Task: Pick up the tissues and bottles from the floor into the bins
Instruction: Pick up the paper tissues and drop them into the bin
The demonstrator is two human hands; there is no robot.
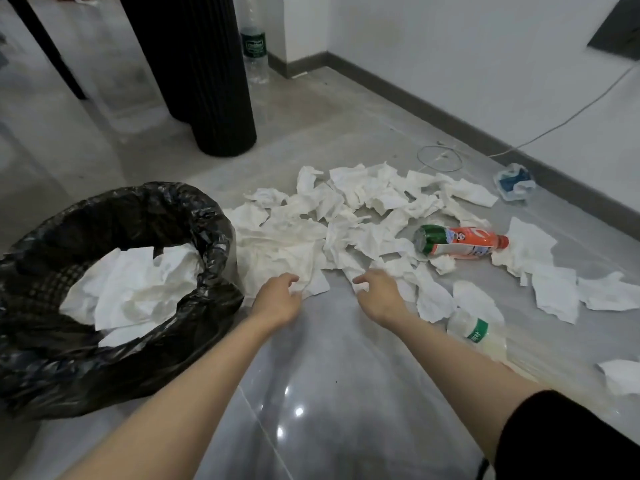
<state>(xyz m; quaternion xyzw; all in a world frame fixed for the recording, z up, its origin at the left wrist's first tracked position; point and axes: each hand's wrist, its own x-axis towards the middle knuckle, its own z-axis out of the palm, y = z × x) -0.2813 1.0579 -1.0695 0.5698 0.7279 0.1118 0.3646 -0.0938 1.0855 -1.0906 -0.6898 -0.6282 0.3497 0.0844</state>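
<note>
Both arms reached up from the bottom edge. The left grip [277,296] and right grip [377,292] lay with fingers curled on the near edge of the tissues [311,237] strewn mid-frame on the floor [329,393]; whether either pinched paper could not be told. At left, one black-lined bin [211,220] held more tissues. Three bottles showed: a clear bottle [474,334] lower right, an orange bottle [460,242] right of centre, and an upright bottle [254,46] at top, its cap cut off. The tissues were too many to count.
</note>
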